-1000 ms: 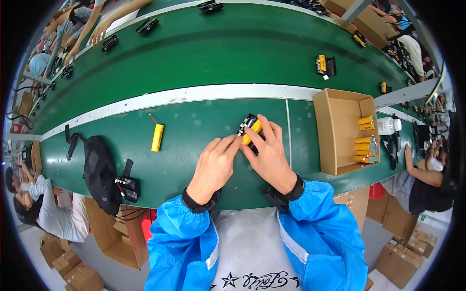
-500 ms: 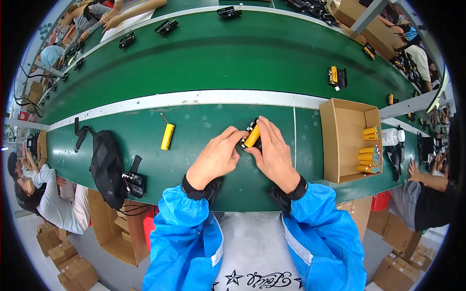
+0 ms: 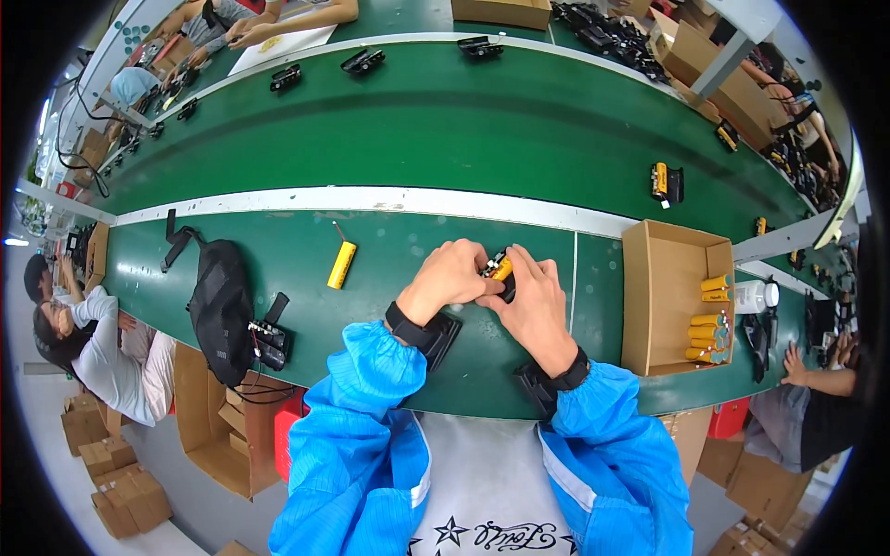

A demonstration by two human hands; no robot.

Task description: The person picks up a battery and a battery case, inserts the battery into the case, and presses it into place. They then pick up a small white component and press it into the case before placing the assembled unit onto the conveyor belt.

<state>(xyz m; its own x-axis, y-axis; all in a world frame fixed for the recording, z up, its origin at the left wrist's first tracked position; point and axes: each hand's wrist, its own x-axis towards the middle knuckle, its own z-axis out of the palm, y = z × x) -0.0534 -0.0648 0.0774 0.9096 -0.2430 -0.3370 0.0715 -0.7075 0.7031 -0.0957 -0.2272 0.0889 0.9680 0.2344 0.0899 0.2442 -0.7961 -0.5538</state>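
Note:
Between my two hands is a black plastic housing with a yellow cylindrical battery (image 3: 502, 269) in it. My left hand (image 3: 450, 278) is closed on its left side, fingers bent at the far end. From the right, my right hand (image 3: 538, 301) grips the housing, with the thumb at its near end. The fingers cover much of the housing. To the left of my hands, a loose yellow battery (image 3: 341, 265) with a thin wire lies on the green table (image 3: 399, 361).
At right stands an open cardboard box (image 3: 649, 306) holding several yellow batteries (image 3: 707, 334). A black bag (image 3: 221, 306) and a black housing (image 3: 270, 346) lie at left. Beyond the white rail (image 3: 371, 197), a housing with a battery (image 3: 665, 183) sits on the green belt (image 3: 417, 139). People work around.
My view has shifted a little, so the table and belt appear displaced. My left hand's fingers have moved over the far end of the housing, and less of the battery shows.

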